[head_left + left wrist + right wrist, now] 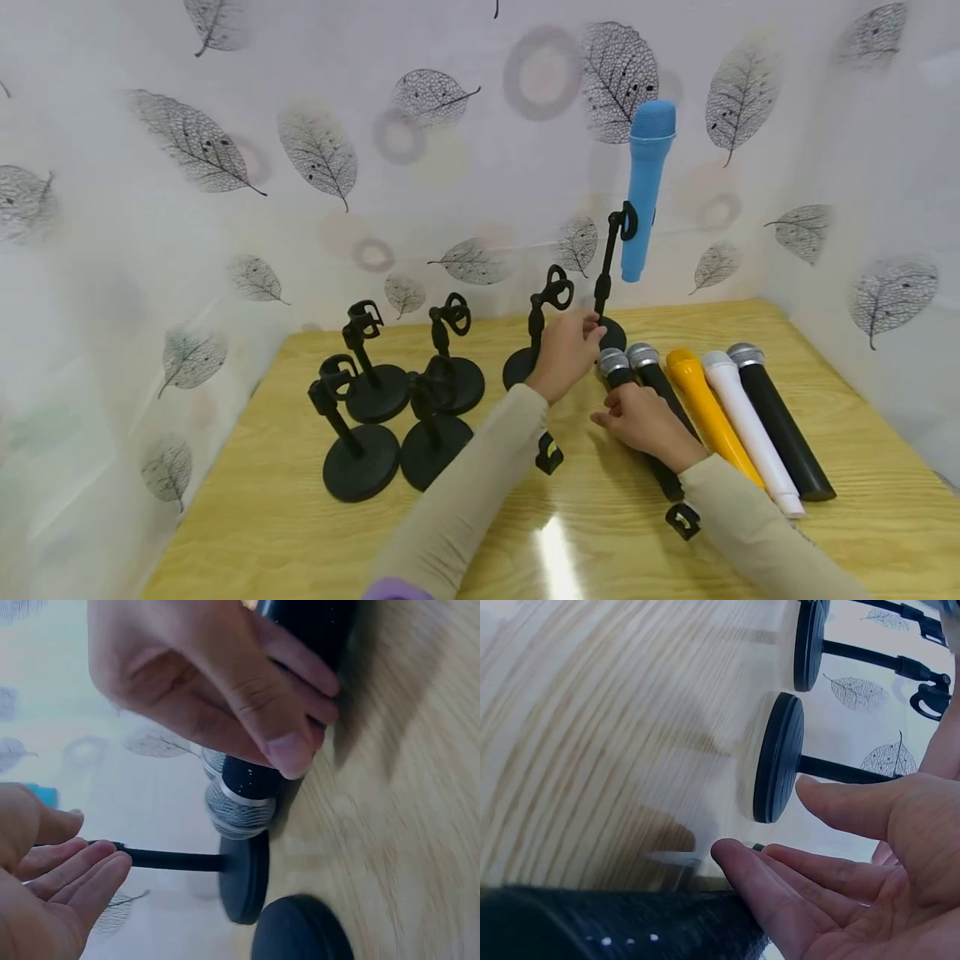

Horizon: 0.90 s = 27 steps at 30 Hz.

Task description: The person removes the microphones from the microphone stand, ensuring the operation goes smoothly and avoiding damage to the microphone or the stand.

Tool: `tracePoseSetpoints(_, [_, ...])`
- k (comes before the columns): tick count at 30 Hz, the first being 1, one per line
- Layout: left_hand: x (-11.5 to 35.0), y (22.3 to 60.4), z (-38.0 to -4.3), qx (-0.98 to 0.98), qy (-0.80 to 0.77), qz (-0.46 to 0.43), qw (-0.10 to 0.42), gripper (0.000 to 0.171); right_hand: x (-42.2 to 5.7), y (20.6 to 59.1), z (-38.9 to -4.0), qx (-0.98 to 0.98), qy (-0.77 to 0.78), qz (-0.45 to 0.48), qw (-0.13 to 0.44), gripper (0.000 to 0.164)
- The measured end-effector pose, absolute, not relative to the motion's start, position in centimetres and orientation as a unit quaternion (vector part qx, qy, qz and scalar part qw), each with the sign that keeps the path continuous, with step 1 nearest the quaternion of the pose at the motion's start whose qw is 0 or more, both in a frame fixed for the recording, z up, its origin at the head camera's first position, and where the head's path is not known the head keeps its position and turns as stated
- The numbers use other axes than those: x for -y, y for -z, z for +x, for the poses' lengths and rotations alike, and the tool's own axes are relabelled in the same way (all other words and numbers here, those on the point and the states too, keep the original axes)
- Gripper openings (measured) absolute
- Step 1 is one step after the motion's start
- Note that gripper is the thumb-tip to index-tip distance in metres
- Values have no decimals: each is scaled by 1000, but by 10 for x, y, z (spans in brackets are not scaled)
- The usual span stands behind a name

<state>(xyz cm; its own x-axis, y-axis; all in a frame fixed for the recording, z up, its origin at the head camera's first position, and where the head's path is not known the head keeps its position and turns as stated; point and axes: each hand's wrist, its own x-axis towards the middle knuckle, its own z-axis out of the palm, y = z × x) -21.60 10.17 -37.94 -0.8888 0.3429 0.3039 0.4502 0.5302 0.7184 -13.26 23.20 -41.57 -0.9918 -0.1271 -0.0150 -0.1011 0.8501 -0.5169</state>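
A blue microphone (647,179) stands tilted in the clip of a black desk stand (603,287) at the back right. My left hand (564,354) is beside that stand's pole, fingers nearly straight; in the left wrist view the fingertips overlap the pole (180,860), and contact is unclear. My right hand (651,423) lies over the leftmost black microphone (663,478), which has a silver mesh head (238,808). In the right wrist view, thumb and fingers are spread apart with nothing between them, and the index finger lies along the dark microphone body (630,922).
Right of my right hand lie another black microphone (660,385), a yellow one (708,408), a white one (750,429) and a black one (787,433). Several black stands without microphones, including one at front left (362,462), occupy the left of the wooden table (255,517). A leaf-patterned curtain (465,192) hangs behind.
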Motion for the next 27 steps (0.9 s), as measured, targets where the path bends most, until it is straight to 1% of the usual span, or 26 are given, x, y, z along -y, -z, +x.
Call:
tracePoseSetpoints(2, [-112,381,-224,870,443,-211,53,32,-235,418,-132,-962,267,-57,25,31])
tracePoseSetpoints(3, [-116,383,-228,870,444,-207,50,30,-237,418,-131,-961,268,-56,26,32])
tracePoseSetpoints(7, [-131,387,-241,877,443,-181,51,33,-242,420,-130,-960,275,-47,26,34])
tracePoseSetpoints(9, [-137,388,-247,876,450,-167,47,37,-244,421,-130,-960,277,-43,24,35])
tracePoseSetpoints(11, [-142,388,-252,869,472,-147,37,47,-245,421,-130,-959,280,-40,23,35])
tracePoseSetpoints(14, [-148,386,-261,853,501,-142,33,51,-246,421,-130,-957,285,-38,23,36])
tracePoseSetpoints(20, [-152,381,-273,830,529,-177,28,43,-247,419,-130,-958,284,-33,26,36])
tracePoseSetpoints(24, [-154,379,-275,830,529,-175,10,37,-250,419,-131,-959,282,-26,29,36])
tracePoseSetpoints(27, [-154,378,-276,836,519,-174,13,35,-252,420,-133,-959,282,-25,29,36])
